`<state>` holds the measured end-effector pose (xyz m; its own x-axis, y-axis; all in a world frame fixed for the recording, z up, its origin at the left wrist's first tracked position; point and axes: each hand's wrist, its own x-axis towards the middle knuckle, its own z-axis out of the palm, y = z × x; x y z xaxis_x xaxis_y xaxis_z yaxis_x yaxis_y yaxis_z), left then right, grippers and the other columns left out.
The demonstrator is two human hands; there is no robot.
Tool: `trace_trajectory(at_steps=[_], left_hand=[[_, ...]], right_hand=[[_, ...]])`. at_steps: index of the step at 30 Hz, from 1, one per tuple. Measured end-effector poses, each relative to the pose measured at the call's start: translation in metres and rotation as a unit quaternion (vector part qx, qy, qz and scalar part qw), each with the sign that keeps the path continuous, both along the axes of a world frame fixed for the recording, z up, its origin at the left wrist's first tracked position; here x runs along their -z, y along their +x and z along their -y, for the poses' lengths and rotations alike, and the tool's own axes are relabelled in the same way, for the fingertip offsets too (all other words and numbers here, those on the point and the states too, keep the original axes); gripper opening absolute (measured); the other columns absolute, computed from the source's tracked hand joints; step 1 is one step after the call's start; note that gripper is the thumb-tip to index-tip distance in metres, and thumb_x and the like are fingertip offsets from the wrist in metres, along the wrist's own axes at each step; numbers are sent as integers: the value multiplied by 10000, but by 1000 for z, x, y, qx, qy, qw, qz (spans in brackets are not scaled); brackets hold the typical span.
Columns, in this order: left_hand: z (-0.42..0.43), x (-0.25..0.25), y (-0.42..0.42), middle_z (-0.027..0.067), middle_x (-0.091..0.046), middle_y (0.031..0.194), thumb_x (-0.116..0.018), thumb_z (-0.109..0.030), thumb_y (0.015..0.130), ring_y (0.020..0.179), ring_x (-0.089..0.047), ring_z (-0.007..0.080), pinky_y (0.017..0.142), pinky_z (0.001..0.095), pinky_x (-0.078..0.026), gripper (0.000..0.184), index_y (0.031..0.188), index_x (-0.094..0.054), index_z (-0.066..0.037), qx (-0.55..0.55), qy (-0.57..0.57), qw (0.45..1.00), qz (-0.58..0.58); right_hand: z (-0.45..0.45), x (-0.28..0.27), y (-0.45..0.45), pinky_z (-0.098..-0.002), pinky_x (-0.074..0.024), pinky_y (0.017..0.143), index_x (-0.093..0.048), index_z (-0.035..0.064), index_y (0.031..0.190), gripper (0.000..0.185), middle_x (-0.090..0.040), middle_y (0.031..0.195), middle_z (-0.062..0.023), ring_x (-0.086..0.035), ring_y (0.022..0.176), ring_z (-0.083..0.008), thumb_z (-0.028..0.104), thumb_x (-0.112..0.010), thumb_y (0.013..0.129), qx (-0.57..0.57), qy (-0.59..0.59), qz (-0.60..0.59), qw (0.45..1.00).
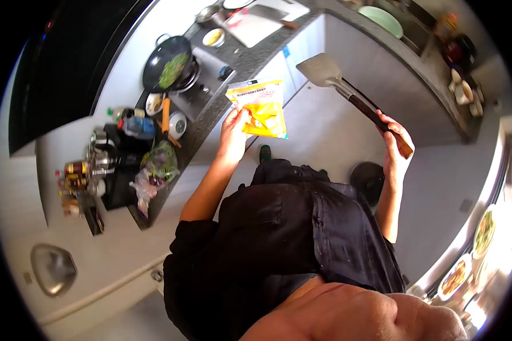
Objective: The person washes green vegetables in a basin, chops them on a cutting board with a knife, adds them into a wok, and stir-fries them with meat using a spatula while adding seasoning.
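My left hand [232, 135] has its grip pinching a packet [272, 120]; my right [397, 149] grips a spatula [322, 70]. The wok [153, 67] sits toward the surface's [192, 141] back edge.

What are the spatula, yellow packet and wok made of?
Spatula: dull grey metal blade, likely steel; brown handle, probably wood by its colour. Packet: glossy printed film, likely plastic, given the creases and bright surface. Wok: dark, presumably metal; iron or coated, can't tell.

Pale green basin [381, 21] near kitchen sink [416, 33].
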<state>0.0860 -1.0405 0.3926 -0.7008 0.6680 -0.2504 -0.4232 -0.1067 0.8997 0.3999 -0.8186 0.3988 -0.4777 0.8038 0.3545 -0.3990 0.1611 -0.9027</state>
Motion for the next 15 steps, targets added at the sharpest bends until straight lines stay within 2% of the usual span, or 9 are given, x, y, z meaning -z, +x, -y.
trace_trajectory(at_steps=[1, 2, 6, 7, 8, 11, 12, 14, 15], left_hand=[[14, 4, -17, 44, -639, 1061, -525, -202, 994, 938, -657, 160, 792, 352, -568, 261, 1209, -560, -57, -4, 0, 1000, -19], [28, 7, -32, 50, -640, 1095, -524, -189, 995, 957, -654, 158, 809, 360, -563, 280, 1243, -549, -61, -9, -2, 999, -38], [68, 15, -88, 54, -642, 1099, -520, -179, 997, 959, -648, 141, 829, 322, -548, 283, 1239, -551, -36, -95, -24, 994, -48], [74, 16, -104, 48, -643, 1074, -521, -216, 1000, 954, -638, 131, 828, 284, -535, 282, 1188, -586, -15, -109, 4, 992, -61], [82, 17, -123, 48, -643, 1074, -521, -216, 1000, 954, -638, 131, 828, 284, -535, 282, 1188, -586, -15, -122, 8, 991, -61], [104, 14, -183, 65, -646, 1105, -510, -255, 1003, 974, -643, 146, 885, 298, -513, 359, 1212, -558, 32, -51, 71, 994, 68], [112, 17, -207, 72, -648, 1101, -536, -235, 987, 963, -653, 156, 860, 302, -530, 339, 1211, -556, 18, -24, 88, 985, 146], [128, 18, -249, 68, -651, 1079, -563, -205, 962, 944, -663, 166, 815, 301, -554, 312, 1204, -564, -7, 49, 125, 969, 205], [133, 7, -263, 69, -651, 1058, -568, -208, 955, 926, -666, 171, 793, 296, -561, 324, 1218, -556, -18, 52, 138, 963, 228]], right_hand=[[1, 0, -24, -531, -406, 1042, -616, 19, 1040, 146, -619, 1182, -206, -522, 1220, -422, 68, -636, 904, -34, -14, -16, 999], [4, -5, -47, -495, -371, 1072, -613, -17, 1018, 158, -638, 1144, -196, -543, 1204, -408, -60, -566, 874, -54, -32, -23, 998], [8, -1, -139, -501, -363, 1079, -623, -16, 1023, 153, -633, 1161, -202, -541, 1205, -407, -35, -572, 880, -163, -29, -27, 986], [12, -1, -167, -501, -358, 1083, -624, -15, 1023, 157, -632, 1162, -201, -540, 1209, -403, -39, -570, 878, -190, -21, -29, 981], [17, -1, -197, -501, -354, 1086, -625, -15, 1023, 161, -632, 1163, -200, -538, 1212, -399, -42, -568, 875, -216, -13, -31, 976], [39, -6, -281, -511, -354, 1085, -624, -19, 1020, 182, -635, 1161, -199, -532, 1217, -408, -65, -565, 855, -295, -7, -34, 955], [45, -9, -310, -514, -358, 1082, -623, -21, 1018, 186, -636, 1159, -198, -532, 1216, -410, -70, -564, 849, -320, -3, -38, 947], [59, -14, -360, -523, -381, 1061, -620, -18, 1002, 186, -639, 1145, -203, -533, 1210, -421, -78, -571, 833, -348, -3, -19, 937], [64, -13, -383, -529, -382, 1058, -620, -18, 1001, 184, -640, 1140, -207, -533, 1206, -429, -76, -571, 833, -357, -8, -24, 934]])
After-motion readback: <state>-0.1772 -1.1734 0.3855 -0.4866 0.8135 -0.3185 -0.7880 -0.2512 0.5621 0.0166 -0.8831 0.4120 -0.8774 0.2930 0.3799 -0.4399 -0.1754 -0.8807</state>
